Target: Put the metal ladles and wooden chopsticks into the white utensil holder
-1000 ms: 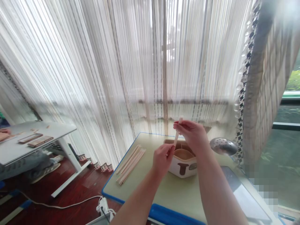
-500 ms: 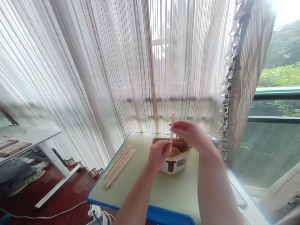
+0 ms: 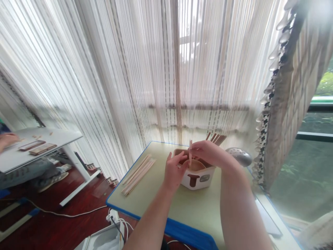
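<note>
My right hand (image 3: 204,152) pinches a pale, thin stick, apparently a chopstick (image 3: 190,154), held upright over a white utensil holder (image 3: 200,180) with a brown inside. The stick's lower end is down at the holder's front compartment. Beside it, my left hand (image 3: 174,172) has its fingers spread at the holder's left rim; its thumb is close to the stick, and I cannot tell whether they touch. Dark brown chopsticks (image 3: 217,138) rise from the back of the holder, partly behind my right hand. Several pale chopsticks (image 3: 139,174) lie in a loose bundle on the table's left.
The pale table (image 3: 153,198) has a blue edge. A perforated metal ladle head (image 3: 239,156) is right of the holder, and a flat grey device (image 3: 267,217) lies at the right. Another person's hand (image 3: 9,140) rests at a white table (image 3: 65,135). Sheer curtains hang behind.
My right hand has lowered the chopstick into the holder's opening. The left hand's fingers have come off it and spread. The view has turned a little left, showing the other person's hand.
</note>
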The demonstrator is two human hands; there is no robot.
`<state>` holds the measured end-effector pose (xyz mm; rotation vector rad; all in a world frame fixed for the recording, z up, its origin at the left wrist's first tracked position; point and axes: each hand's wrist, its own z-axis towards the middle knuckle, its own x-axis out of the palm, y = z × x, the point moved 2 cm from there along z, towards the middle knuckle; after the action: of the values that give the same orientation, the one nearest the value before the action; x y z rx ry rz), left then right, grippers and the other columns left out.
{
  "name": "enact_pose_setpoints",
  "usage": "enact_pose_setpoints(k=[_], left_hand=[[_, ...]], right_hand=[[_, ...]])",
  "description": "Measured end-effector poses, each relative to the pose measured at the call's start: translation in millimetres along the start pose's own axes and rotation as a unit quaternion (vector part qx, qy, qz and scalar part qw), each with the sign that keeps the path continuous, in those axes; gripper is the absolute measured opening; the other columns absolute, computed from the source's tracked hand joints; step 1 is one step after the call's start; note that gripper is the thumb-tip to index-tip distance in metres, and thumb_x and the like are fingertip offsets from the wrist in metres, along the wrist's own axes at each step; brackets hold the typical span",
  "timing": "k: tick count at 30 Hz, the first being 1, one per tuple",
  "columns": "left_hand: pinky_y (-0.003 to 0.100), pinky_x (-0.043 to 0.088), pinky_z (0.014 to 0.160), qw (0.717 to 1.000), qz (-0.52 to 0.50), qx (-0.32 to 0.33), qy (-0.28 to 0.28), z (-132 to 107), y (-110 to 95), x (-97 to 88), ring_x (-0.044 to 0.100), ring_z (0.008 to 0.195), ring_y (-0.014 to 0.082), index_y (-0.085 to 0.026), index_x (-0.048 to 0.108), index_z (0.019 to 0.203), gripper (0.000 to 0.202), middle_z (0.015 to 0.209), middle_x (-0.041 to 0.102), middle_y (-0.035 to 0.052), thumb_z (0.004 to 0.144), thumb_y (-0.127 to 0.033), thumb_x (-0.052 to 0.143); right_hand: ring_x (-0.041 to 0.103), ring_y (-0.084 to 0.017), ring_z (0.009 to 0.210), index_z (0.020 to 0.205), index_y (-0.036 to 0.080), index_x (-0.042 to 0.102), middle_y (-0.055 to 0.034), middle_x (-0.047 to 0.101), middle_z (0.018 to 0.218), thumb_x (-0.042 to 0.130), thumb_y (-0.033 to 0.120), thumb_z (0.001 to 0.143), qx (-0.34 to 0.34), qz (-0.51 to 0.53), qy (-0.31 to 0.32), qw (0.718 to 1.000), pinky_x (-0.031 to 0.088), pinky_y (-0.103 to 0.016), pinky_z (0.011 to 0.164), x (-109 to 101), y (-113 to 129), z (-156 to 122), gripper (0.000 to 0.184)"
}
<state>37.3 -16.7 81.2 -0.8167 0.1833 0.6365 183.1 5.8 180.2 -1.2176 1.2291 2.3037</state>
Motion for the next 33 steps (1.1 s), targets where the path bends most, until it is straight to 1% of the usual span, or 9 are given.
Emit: enact_pose_setpoints(k=[3, 8, 13, 16, 19, 21, 24, 27, 33], left_hand=[[0.054, 0.016, 0.109, 1.000, 0.028, -0.012, -0.003, -7, 1, 1.4, 0.057, 0.107, 0.0229, -0.026, 0.067, 0.098, 0.023, 0.105, 0.067, 0.0040, 0.079, -0.036, 0.059], [0.061, 0.019, 0.105, 0.998, 0.065, -0.003, -0.014, -13, -7, 4.0, 0.048, 0.117, 0.0260, -0.030, 0.068, 0.094, 0.017, 0.112, 0.064, 0.0024, 0.080, -0.030, 0.057], [0.053, 0.034, 0.101, 0.993, 0.062, -0.013, -0.098, -14, -1, -3.0, 0.048, 0.115, 0.0257, -0.024, 0.071, 0.083, 0.013, 0.116, 0.060, 0.0059, 0.077, -0.032, 0.061], [0.048, 0.040, 0.097, 0.994, 0.046, -0.011, -0.101, -14, 6, -7.2, 0.047, 0.116, 0.0253, -0.025, 0.070, 0.089, 0.019, 0.120, 0.057, 0.0067, 0.076, -0.036, 0.063], [0.048, 0.040, 0.098, 0.996, 0.032, 0.004, -0.088, -15, 11, -8.4, 0.046, 0.118, 0.0249, -0.025, 0.070, 0.089, 0.017, 0.119, 0.058, 0.0063, 0.077, -0.034, 0.062], [0.047, 0.040, 0.098, 0.996, 0.021, 0.008, -0.088, -14, 12, -7.6, 0.047, 0.117, 0.0244, -0.024, 0.070, 0.085, 0.014, 0.117, 0.059, 0.0064, 0.077, -0.031, 0.062], [0.047, 0.041, 0.097, 0.993, 0.016, 0.000, -0.116, -14, 12, -5.5, 0.049, 0.115, 0.0239, -0.022, 0.070, 0.080, 0.011, 0.114, 0.061, 0.0069, 0.077, -0.028, 0.062], [0.047, 0.041, 0.096, 0.988, 0.033, -0.009, -0.153, -16, 10, -3.9, 0.048, 0.115, 0.0241, -0.021, 0.069, 0.077, 0.009, 0.110, 0.062, 0.0068, 0.076, -0.027, 0.062], [0.045, 0.040, 0.096, 0.985, 0.073, -0.032, -0.152, -29, 16, -13.0, 0.049, 0.112, 0.0227, -0.023, 0.069, 0.086, 0.014, 0.113, 0.060, 0.0060, 0.079, -0.031, 0.060]], right_hand=[[0.049, -0.011, 0.050, 0.066, 0.019, 0.064, -0.0007, 0.060, 0.058, 0.049, 0.027, 0.077, 0.013, -0.082, -0.002, 0.997, 0.034, -0.022, 0.048, 5, 3, 2, 0.020], [0.043, -0.010, 0.048, 0.063, 0.019, 0.059, 0.0001, 0.056, 0.056, 0.046, 0.023, 0.076, 0.018, -0.145, 0.015, 0.989, 0.030, -0.022, 0.046, 19, 7, 9, 0.019], [0.049, -0.011, 0.052, 0.071, 0.021, 0.064, -0.0017, 0.061, 0.063, 0.046, 0.030, 0.080, 0.014, -0.103, 0.024, 0.994, 0.034, -0.022, 0.049, 21, 11, 8, 0.022], [0.053, -0.012, 0.055, 0.082, 0.023, 0.067, -0.0028, 0.065, 0.070, 0.047, 0.035, 0.081, 0.038, -0.089, 0.004, 0.995, 0.036, -0.022, 0.050, 19, 12, 6, 0.023], [0.058, -0.014, 0.064, 0.091, 0.024, 0.067, -0.0032, 0.068, 0.080, 0.052, 0.034, 0.079, 0.011, -0.078, -0.031, 0.996, 0.040, -0.022, 0.056, 19, 13, 8, 0.022], [0.059, -0.015, 0.065, 0.087, 0.023, 0.068, -0.0029, 0.068, 0.077, 0.052, 0.031, 0.079, -0.009, -0.094, -0.047, 0.994, 0.041, -0.023, 0.057, 22, 14, 11, 0.020], [0.060, -0.015, 0.066, 0.082, 0.023, 0.069, -0.0020, 0.068, 0.075, 0.051, 0.029, 0.080, -0.022, -0.095, -0.054, 0.994, 0.041, -0.024, 0.058, 26, 13, 14, 0.019], [0.062, -0.016, 0.071, 0.089, 0.025, 0.069, -0.0020, 0.069, 0.083, 0.051, 0.028, 0.080, -0.029, -0.065, -0.047, 0.996, 0.044, -0.023, 0.062, 28, 9, 17, 0.020], [0.063, -0.020, 0.084, 0.100, 0.024, 0.068, -0.0052, 0.068, 0.100, 0.051, 0.029, 0.081, -0.010, -0.106, -0.047, 0.993, 0.047, -0.027, 0.069, 21, 4, 11, 0.026]])
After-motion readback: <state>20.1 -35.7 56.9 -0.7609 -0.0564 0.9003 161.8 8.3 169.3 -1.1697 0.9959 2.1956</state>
